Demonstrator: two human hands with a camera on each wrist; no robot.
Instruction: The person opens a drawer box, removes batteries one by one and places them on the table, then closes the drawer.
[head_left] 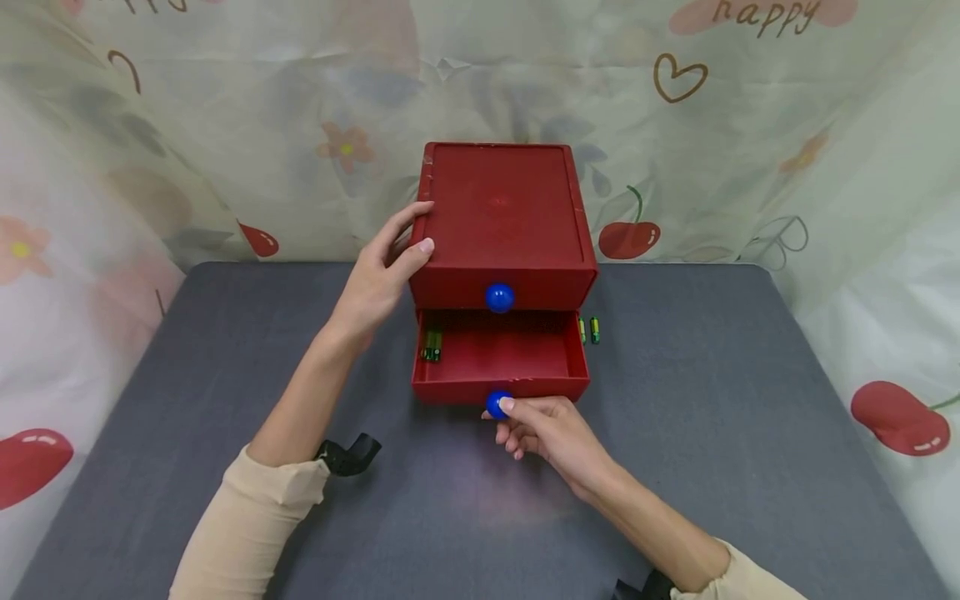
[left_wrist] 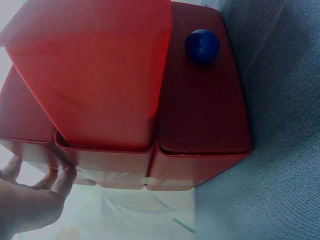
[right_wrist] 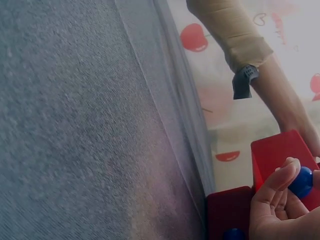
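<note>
A red two-drawer box (head_left: 501, 217) stands at the back middle of the grey table (head_left: 750, 433). Its upper drawer is closed and carries a blue knob (head_left: 499, 297). The lower drawer (head_left: 555, 354) is pulled out, and a green battery (head_left: 432, 344) lies in its left end. My right hand (head_left: 510, 410) pinches that drawer's blue knob (head_left: 495, 406) between thumb and fingertips; the right wrist view shows the knob (right_wrist: 301, 181) inside the curled fingers (right_wrist: 277, 182). My left hand (head_left: 390, 258) rests against the box's left front corner with fairly straight fingers (left_wrist: 65, 175) on the box (left_wrist: 200, 100).
Two small batteries (head_left: 595, 330) lie on the table just right of the box. A floral and cherry-print cloth (head_left: 225, 125) hangs behind and at both sides. Bare grey table surface stretches in front of the drawer and to each side.
</note>
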